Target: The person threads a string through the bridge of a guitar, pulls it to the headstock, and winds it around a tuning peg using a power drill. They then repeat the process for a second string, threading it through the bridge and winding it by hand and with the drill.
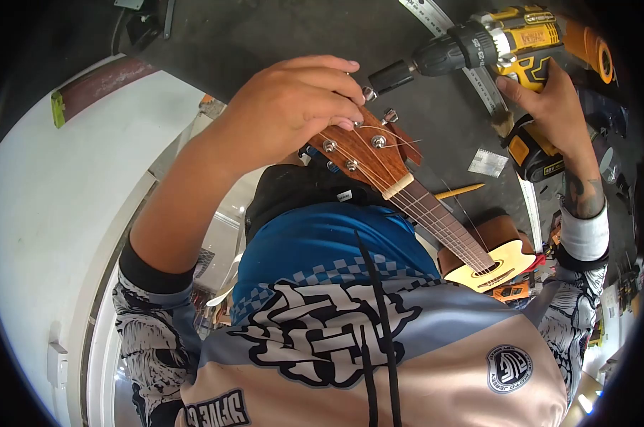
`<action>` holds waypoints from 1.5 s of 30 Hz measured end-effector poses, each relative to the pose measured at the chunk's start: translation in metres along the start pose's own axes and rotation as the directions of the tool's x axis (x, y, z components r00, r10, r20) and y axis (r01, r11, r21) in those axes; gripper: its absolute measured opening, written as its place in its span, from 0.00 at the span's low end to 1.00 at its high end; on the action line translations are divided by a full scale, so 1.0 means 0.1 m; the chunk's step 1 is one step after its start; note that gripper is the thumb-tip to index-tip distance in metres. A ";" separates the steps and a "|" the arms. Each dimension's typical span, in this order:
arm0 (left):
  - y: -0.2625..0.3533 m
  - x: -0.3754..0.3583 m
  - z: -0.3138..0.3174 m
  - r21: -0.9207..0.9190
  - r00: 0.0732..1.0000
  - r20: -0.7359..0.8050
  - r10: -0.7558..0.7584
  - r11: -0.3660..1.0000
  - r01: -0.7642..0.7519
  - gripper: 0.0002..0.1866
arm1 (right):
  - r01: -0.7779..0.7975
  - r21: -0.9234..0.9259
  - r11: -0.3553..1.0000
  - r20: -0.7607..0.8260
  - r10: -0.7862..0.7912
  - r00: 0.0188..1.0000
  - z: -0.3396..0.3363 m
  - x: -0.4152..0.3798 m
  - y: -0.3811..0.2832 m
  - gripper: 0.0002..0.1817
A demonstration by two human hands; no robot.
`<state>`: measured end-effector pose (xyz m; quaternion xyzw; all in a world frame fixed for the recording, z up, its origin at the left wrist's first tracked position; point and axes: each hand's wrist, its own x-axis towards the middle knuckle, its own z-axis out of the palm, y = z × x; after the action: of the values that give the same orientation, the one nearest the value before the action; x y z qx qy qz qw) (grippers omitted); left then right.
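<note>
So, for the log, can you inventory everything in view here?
Guitar: one, brown with pale top, slanting from upper centre to lower right
Drill: one, yellow and black, upper right, black bit attachment toward the headstock
Orange object: one, behind the drill
Pencil: one, yellow, right of the neck
Small packet: one, clear or whitish, above the pencil
Metal strip: silvery, running past the drill, partly hidden; count unclear
Work surface: one, dark, top
Panel: one, white, left
Lower right and far right: clutter, too small to identify
Jersey: one, multicoloured, bottom
Hands: two; left hand at the headstock, right hand gripping the drill
</note>
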<state>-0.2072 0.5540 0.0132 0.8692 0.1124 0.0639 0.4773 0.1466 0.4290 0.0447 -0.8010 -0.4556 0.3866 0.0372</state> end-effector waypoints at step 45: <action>-0.02 -0.10 0.06 -0.048 0.994 -0.105 0.014 0.999 -0.020 0.08 | 0.230 -0.115 0.966 0.129 -0.215 0.968 0.08 0.47 -0.01 0.32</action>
<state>-0.2155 0.5476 0.0082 0.8537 0.1283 0.1162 0.4912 0.1538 0.4626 0.0119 -0.7217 -0.5681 0.3955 0.0022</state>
